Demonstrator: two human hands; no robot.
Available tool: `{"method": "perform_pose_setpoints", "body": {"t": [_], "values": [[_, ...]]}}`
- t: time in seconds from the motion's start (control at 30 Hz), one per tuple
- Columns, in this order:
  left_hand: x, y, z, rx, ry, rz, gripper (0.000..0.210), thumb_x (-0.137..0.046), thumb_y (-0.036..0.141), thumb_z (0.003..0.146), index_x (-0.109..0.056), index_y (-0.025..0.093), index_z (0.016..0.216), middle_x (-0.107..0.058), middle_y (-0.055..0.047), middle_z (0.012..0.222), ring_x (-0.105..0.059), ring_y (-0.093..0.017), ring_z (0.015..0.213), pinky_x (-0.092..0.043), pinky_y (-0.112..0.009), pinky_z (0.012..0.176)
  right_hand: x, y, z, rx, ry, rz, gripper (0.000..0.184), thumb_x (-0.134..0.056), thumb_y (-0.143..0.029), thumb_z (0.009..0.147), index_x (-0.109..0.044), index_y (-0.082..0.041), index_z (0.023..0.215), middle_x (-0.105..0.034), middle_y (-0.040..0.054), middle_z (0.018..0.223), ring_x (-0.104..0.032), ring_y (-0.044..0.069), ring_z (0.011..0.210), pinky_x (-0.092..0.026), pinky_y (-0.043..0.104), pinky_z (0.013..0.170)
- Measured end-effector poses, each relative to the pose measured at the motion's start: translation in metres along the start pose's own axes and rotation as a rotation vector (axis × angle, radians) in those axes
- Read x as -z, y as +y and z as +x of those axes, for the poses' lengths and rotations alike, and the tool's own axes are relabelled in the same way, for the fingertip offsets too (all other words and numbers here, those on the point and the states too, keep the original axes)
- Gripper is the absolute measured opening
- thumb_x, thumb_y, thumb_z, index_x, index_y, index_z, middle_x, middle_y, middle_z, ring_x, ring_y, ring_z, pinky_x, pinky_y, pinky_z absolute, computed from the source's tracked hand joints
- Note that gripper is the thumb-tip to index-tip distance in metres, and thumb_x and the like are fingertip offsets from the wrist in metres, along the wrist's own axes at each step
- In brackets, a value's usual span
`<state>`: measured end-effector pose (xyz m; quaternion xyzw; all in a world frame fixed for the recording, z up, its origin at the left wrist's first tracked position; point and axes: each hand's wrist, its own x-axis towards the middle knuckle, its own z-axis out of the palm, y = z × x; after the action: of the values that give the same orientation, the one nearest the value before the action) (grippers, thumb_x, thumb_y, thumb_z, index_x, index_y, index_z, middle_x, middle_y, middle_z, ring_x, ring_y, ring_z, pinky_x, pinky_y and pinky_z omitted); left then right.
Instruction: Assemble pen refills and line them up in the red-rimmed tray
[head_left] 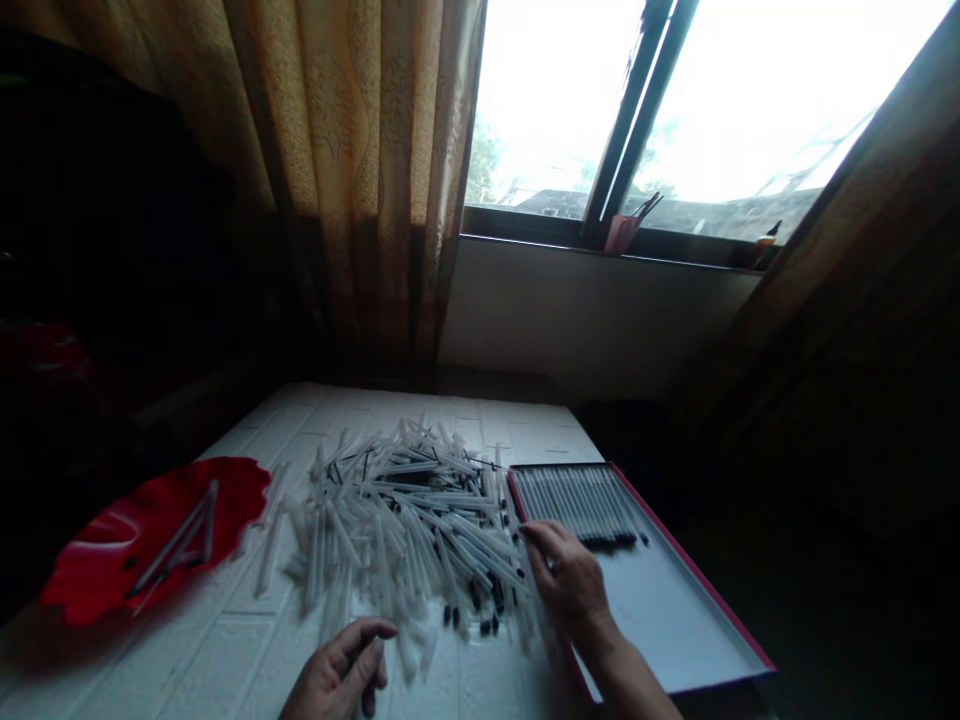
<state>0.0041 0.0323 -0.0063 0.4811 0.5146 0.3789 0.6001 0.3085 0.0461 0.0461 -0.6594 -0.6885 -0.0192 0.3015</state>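
The left hand [341,668] is hanging half-curled, seemingly empty; the right hand [568,580] is curling, its hold unclear. Translucent plastic tubes [405,545] are looking light, slick, best gripped mid-length.

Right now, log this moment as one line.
left hand: near tubes | right hand: at tray edge | grips: unclear | tubes: heaped on table, row in tray | red dish: left of heap

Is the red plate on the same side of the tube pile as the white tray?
No, the red plate is left of the tube pile, the white tray right of it.
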Motion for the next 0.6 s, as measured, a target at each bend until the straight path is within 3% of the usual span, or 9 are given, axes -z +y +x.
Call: {"method": "perform_pose_setpoints", "body": {"t": [0.2, 0.37, 0.6], "values": [[-0.001, 0.001, -0.002, -0.034, -0.016, 0.008, 0.052, -0.066, 0.067, 0.068, -0.067, 0.02, 0.091, -0.056, 0.004, 0.059, -0.049, -0.01, 0.043, -0.03, -0.014, 0.03, -0.032, -0.06, -0.044, 0.025, -0.121, -0.046, 0.016, -0.05, -0.022, 0.089, -0.066, -0.025, 0.09, -0.07, 0.0019, 0.082, -0.068, 0.017, 0.074, -0.049, 0.022, 0.064], [-0.003, -0.002, -0.001, -0.057, -0.018, 0.003, 0.054, -0.064, 0.069, 0.069, -0.066, 0.02, 0.091, -0.055, 0.004, 0.058, -0.049, -0.009, 0.043, -0.028, -0.013, 0.03, -0.048, -0.07, -0.055, -0.032, -0.176, -0.226, 0.004, -0.061, -0.025, 0.083, -0.064, -0.026, 0.085, -0.071, 0.0003, 0.082, -0.069, 0.018, 0.07, -0.046, 0.022, 0.057], [-0.001, -0.007, 0.003, -0.064, -0.051, 0.038, 0.059, -0.062, 0.073, 0.066, -0.066, 0.019, 0.09, -0.054, 0.004, 0.057, -0.049, -0.01, 0.044, -0.029, -0.015, 0.03, -0.046, -0.08, -0.049, -0.053, -0.234, -0.276, 0.006, -0.059, -0.019, 0.084, -0.062, -0.022, 0.08, -0.071, 0.0022, 0.08, -0.07, 0.02, 0.071, -0.044, 0.025, 0.057]]}}
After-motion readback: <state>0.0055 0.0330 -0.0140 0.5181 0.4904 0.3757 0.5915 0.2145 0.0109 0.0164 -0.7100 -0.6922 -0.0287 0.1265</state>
